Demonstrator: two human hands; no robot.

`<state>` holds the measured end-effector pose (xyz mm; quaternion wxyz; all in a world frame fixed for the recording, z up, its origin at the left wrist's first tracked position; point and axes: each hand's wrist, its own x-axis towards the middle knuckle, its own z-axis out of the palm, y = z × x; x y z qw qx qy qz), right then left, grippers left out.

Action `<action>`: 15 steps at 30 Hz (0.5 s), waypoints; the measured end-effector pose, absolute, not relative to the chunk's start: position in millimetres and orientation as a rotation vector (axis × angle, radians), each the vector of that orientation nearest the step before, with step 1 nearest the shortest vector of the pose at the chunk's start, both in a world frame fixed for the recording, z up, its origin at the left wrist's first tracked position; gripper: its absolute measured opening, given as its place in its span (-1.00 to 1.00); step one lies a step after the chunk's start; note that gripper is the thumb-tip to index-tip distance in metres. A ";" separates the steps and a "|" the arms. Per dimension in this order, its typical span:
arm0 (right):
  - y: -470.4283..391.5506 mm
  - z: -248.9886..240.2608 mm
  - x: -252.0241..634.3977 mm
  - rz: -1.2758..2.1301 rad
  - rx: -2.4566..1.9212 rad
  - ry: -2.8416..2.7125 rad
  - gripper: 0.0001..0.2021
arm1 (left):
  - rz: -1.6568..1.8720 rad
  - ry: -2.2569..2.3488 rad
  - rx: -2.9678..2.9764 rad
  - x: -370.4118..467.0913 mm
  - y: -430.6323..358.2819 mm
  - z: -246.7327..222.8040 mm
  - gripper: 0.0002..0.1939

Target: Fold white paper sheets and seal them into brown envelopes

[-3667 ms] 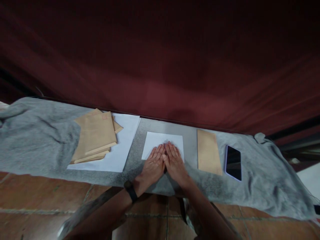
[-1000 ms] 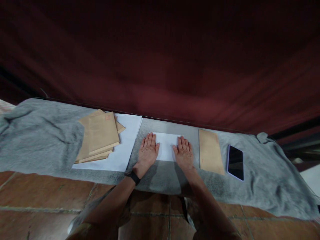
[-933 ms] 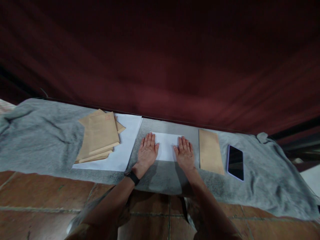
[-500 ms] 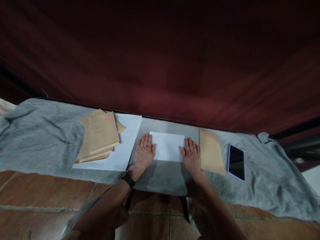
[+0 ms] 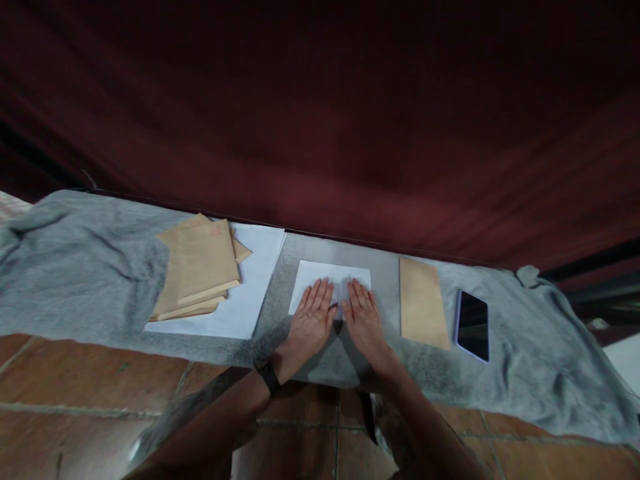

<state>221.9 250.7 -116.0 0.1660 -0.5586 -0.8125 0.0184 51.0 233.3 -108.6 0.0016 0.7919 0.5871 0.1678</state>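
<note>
A white sheet of paper (image 5: 323,268), perhaps folded, lies flat on the grey cloth in front of me. My left hand (image 5: 313,319) rests on its left half, palm down with fingers stretched out. On the right half lies my right hand (image 5: 364,317), also flat with the fingers extended. A narrow strip of paper shows between the two hands. Both hands cover the paper's near part. A dark band (image 5: 269,377) circles my left wrist.
Several brown envelopes (image 5: 203,260) lie stacked on larger white paper (image 5: 260,267) at the left. To the right are a single brown envelope (image 5: 423,303) and a phone (image 5: 473,325). Grey cloth (image 5: 100,267) covers the long surface; a dark red curtain (image 5: 320,147) hangs behind.
Both hands have moved inward from the paper's side edges onto its middle, left hand to the right and right hand to the left. The paper has shifted slightly.
</note>
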 end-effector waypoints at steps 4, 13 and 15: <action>237.9 -115.9 205.9 0.156 -1.489 -2.407 -0.44 | 0.485 1.793 2.531 56.3 223.5 -118.6 -0.37; 249.2 -114.9 202.6 0.194 -1.598 -2.381 -0.46 | 0.422 1.809 2.500 51.9 241.8 -114.2 -0.40; 254.9 -112.9 199.6 0.221 -1.637 -2.378 -0.45 | 0.381 1.816 2.465 53.3 250.3 -111.9 -0.40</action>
